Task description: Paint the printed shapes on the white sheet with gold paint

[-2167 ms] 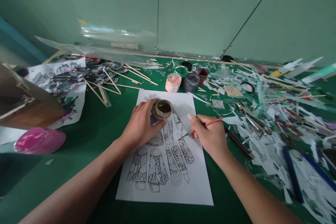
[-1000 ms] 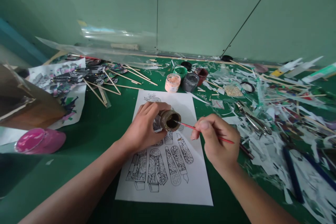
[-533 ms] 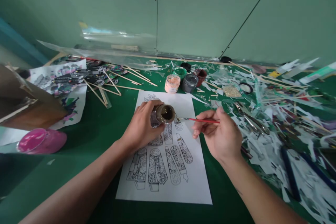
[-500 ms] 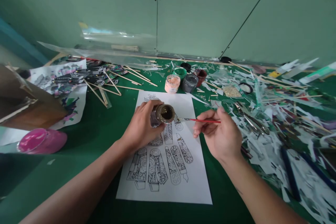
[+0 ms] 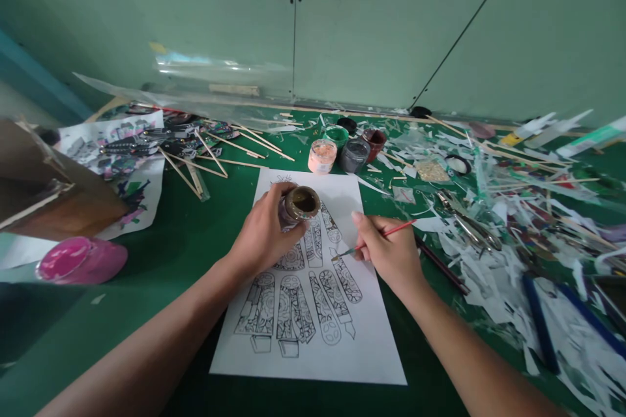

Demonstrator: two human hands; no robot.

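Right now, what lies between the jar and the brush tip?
In the head view, white paper with black-line patterns shows between the jar and the brush.

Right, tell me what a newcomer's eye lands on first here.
Likely the white drawing sheet in the middle, with the left hand holding an open jar over it and the right hand a red brush. Then the pink jar on the left and the heap of paper scraps on the right.
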